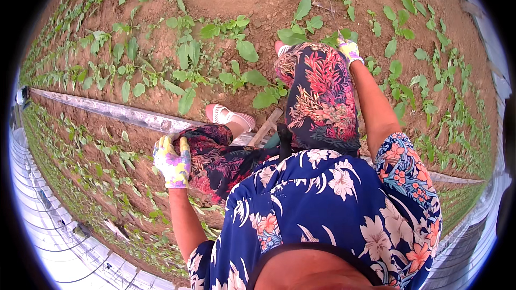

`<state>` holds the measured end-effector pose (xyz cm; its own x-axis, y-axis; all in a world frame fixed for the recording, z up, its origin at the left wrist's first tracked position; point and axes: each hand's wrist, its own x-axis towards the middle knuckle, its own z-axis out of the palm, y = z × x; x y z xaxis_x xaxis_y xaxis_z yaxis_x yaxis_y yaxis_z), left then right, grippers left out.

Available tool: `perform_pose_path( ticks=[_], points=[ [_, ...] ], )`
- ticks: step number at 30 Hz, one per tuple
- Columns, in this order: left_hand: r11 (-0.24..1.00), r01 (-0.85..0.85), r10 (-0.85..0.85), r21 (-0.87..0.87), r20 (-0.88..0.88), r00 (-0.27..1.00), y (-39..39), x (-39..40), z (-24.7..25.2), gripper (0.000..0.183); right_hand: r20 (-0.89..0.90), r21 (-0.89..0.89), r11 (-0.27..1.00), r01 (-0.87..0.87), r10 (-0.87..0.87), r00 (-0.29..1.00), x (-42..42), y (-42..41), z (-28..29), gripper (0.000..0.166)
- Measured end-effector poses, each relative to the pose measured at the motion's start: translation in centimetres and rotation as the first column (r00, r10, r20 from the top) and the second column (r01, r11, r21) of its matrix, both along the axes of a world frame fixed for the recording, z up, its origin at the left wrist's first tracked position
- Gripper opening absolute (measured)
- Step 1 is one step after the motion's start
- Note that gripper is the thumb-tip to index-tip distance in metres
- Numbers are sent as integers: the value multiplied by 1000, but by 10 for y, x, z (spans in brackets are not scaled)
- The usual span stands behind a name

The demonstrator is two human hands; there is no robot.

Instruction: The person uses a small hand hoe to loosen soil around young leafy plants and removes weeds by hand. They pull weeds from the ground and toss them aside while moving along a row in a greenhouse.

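My left hand point(173, 161), in a floral-patterned glove, rests on the knee of my patterned trousers point(209, 157) at the left, its fingers bent over the cloth. Beyond my other knee is my right hand point(350, 48), gloved too, close to the soil. A thin tool with a narrow shaft point(332, 10) seems to run from its fingers to the ground; its grip is hidden. Broad green leaves of a seedling point(292, 37) lie just left of that hand. One pink and white shoe point(229, 117) stands on the soil between my knees.
Rows of leafy seedlings point(189, 52) grow in brown soil on both sides. A pale narrow strip point(121, 114) crosses the bed from the left, passing beneath me. Beside my shoe lies a wooden piece point(266, 127). Greenhouse sheeting point(60, 241) curves along the lower left edge.
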<state>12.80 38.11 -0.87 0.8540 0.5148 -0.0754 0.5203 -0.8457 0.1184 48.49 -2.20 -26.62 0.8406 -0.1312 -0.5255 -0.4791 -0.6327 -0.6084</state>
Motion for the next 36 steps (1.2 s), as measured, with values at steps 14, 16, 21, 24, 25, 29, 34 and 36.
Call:
perform_pose_path(
  ticks=[14, 16, 21, 24, 25, 29, 34, 36],
  points=[
    [999, -41, 46, -23, 281, 959, -2, -21, -11, 18, -179, 780, 570, 257, -191, 965, 5, 50, 180, 32],
    [999, -33, 40, -26, 348, 937, -3, -20, -19, 17, -2, 792, 601, 106, -171, 985, 1, 75, 223, 29],
    [999, -18, 27, -27, 390, 921, -4, -16, -15, 16, 54, 836, 548, 12, -103, 993, 0, 118, 270, 32],
    [1000, -14, 12, 4, 399, 917, -5, -24, -21, 16, 128, 799, 598, -65, -63, 990, -4, 125, 254, 34],
    [1000, -12, 5, 15, 401, 916, -2, -22, -23, 16, 170, 789, 606, -104, -53, 984, -3, 128, 248, 35],
    [992, 15, -45, 127, 237, 970, -3, -25, -15, 18, 259, 398, 893, -211, 111, 959, -7, 126, 203, 31],
    [993, 95, -95, 63, 6, 995, -14, 11, 14, 20, 31, 113, 934, -338, 337, 941, -10, 90, 135, 59],
    [987, 150, -151, 61, 17, 988, -9, 37, 13, 20, 230, -34, 883, -468, 463, 856, -20, 82, 101, 49]
  ],
)
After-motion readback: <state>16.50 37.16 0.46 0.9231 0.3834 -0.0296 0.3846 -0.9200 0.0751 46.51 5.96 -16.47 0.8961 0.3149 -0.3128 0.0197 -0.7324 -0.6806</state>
